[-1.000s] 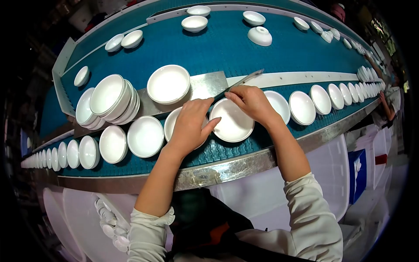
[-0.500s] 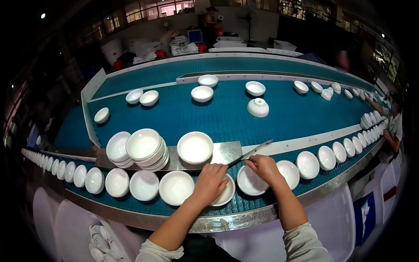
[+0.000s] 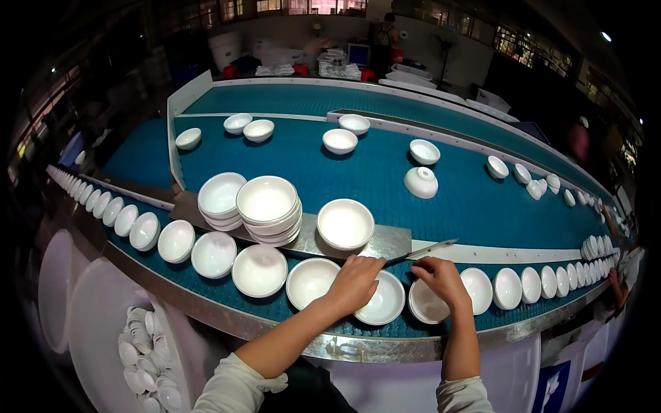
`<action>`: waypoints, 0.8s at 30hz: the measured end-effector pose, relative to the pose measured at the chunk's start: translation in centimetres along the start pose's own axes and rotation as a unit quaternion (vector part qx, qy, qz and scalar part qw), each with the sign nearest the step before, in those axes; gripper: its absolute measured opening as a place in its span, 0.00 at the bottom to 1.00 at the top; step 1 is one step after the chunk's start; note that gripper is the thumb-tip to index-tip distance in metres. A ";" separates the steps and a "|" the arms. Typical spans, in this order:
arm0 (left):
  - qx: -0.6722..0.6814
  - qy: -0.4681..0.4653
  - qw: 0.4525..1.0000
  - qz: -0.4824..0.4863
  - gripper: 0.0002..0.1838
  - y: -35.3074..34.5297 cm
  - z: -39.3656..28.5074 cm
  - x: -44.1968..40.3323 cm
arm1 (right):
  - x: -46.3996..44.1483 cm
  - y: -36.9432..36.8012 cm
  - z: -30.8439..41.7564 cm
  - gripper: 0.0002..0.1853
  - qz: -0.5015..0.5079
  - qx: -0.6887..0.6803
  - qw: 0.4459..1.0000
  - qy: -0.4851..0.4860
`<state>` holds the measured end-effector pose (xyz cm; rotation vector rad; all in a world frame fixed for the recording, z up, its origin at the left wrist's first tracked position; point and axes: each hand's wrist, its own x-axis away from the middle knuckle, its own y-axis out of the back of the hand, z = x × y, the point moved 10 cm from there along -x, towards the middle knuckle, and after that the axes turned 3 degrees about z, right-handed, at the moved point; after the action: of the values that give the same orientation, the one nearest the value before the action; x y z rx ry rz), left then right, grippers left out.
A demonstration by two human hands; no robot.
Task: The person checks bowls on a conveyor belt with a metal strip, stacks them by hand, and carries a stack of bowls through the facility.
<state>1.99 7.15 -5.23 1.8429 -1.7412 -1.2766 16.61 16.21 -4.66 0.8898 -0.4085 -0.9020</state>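
My left hand (image 3: 355, 282) is closed around the dark handle of a thin knife-like tool (image 3: 432, 248), whose blade points right above the near belt. Below that hand lies a white bowl (image 3: 383, 301), partly covered by it. My right hand (image 3: 441, 279) is over the upper edge of another white bowl (image 3: 425, 304); its thumb and fingers are bent near the rim, and whether they pinch anything is too small to tell. A single bowl (image 3: 345, 224) rests on the metal plate (image 3: 390, 242) just behind my left hand.
Stacked bowls (image 3: 268, 206) stand on the plate's left part. Bowls line the near belt (image 3: 344, 327) both ways. Scattered bowls, one upside down (image 3: 421, 182), lie on the wide belt (image 3: 275, 162). A bin (image 3: 103, 323) holds white pieces at lower left. A co-worker's arm (image 3: 617, 288) shows far right.
The view has tilted up and turned. Bowls on the near belt have shifted left relative to my hands. My right hand has come away from the tool; my left hand keeps hold of it.
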 end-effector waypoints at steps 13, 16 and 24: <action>-0.018 0.032 0.993 0.116 0.26 -3.7 -0.5 0.9 | 0.8 -0.2 2.5 0.14 -0.007 -0.010 1.000 0.020; -0.022 0.053 0.995 0.086 0.20 -3.0 0.2 1.2 | 1.1 0.5 2.1 0.13 -0.017 0.003 1.000 0.000; 0.086 -0.056 0.994 -0.029 0.27 -0.7 -3.2 1.0 | 1.7 1.0 0.5 0.13 -0.001 0.112 0.993 -0.039</action>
<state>4.74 5.29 -4.33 1.9617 -1.9234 -1.3120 17.78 14.86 -3.64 1.0617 -0.5837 -0.9072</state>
